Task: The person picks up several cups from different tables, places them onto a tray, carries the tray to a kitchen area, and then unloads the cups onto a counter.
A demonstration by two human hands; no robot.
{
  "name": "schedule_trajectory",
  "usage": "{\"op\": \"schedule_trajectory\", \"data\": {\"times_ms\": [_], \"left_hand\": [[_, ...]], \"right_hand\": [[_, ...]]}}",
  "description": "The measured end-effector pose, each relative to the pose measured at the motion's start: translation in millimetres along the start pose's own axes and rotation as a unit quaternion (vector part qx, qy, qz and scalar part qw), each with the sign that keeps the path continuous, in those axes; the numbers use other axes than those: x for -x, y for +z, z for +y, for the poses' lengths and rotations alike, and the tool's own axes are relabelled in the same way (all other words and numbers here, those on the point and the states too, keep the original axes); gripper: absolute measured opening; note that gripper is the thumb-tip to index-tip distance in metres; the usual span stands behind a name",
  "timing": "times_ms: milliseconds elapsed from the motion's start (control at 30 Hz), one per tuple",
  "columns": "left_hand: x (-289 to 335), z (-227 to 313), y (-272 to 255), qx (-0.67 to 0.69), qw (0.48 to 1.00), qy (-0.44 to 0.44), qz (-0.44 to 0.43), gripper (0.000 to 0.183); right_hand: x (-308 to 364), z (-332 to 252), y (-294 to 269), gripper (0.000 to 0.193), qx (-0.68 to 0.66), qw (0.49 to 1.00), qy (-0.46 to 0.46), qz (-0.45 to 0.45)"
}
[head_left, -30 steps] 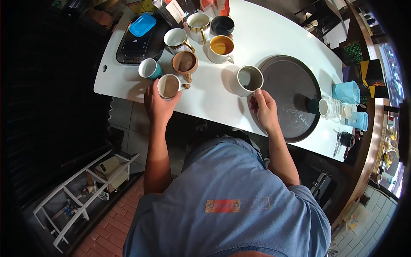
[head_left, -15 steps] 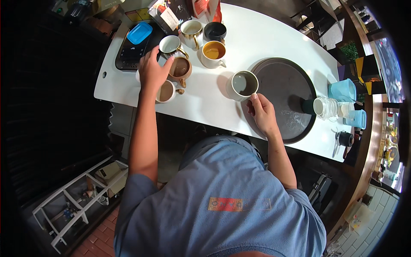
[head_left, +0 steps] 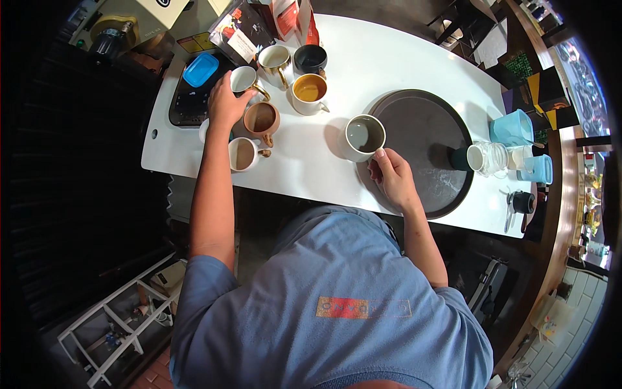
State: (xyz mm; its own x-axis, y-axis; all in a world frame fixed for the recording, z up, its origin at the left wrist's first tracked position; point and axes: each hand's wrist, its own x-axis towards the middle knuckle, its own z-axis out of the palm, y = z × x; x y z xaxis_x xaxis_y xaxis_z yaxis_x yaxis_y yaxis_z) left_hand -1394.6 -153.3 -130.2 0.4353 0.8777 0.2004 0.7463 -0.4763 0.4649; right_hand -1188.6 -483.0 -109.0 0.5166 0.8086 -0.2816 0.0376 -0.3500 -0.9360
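Observation:
My right hand [head_left: 395, 178] is closed on the handle of a pale mug [head_left: 350, 146], whose inside looks grey-green. The mug is at the left rim of a round dark tray [head_left: 421, 175]. On the left, my left hand [head_left: 227, 107] has its fingers and thumb around the near side of a white mug with a gold handle [head_left: 243, 79]. Next to it are a brown mug [head_left: 262, 118], a white mug with a brown handle [head_left: 243, 154], a mug with an amber inside [head_left: 309, 91], a white-and-gold mug [head_left: 275, 61] and a black mug [head_left: 310, 58]. My left wrist partly hides another white thing.
A blue lid [head_left: 201, 69] lies on a black device at the table's left. Bags [head_left: 291, 19] and a coffee machine [head_left: 129, 32] stand behind. Along the right are a glass jar [head_left: 495, 160], blue containers [head_left: 513, 128] and a small black-topped object [head_left: 523, 202].
My view has shifted slightly. My left hand has come closer around the gold-handled mug. My right hand still has the pale mug by its handle, at the tray's edge.

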Motion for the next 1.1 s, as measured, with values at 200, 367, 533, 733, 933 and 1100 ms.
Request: {"op": "schedule_trajectory", "data": {"times_ms": [200,367,533,733,933,1100], "left_hand": [[9.4,-0.6,-7.9,-0.029,0.998,-0.011,0.051,0.080],[45.6,14.8,-14.2,0.002,0.998,-0.051,0.030,0.076],[73.5,39.7,-3.0,-0.105,0.993,-0.017,-0.057,0.081],[75.3,43.7,-3.9,-0.131,0.989,-0.041,-0.048,0.075],[74.6,44.2,-6.5,-0.131,0.989,-0.061,-0.034,0.069],[71.2,40.4,-8.6,-0.167,0.982,-0.073,-0.040,0.068]], "right_hand": [[-4.3,-2.6,-0.3,0.042,0.009,1.000,0.003,-0.018],[-7.4,2.1,-4.2,0.043,0.005,0.999,-0.003,-0.031],[-6.1,-1.3,-6.3,0.042,0.015,0.999,0.002,-0.041],[-6.4,-2.2,-7.3,0.038,0.033,0.997,0.012,-0.073],[-9.6,0.7,0.6,0.043,0.031,0.997,0.003,-0.069],[-9.8,1.0,4.2,0.044,0.049,0.995,0.010,-0.083]]}}
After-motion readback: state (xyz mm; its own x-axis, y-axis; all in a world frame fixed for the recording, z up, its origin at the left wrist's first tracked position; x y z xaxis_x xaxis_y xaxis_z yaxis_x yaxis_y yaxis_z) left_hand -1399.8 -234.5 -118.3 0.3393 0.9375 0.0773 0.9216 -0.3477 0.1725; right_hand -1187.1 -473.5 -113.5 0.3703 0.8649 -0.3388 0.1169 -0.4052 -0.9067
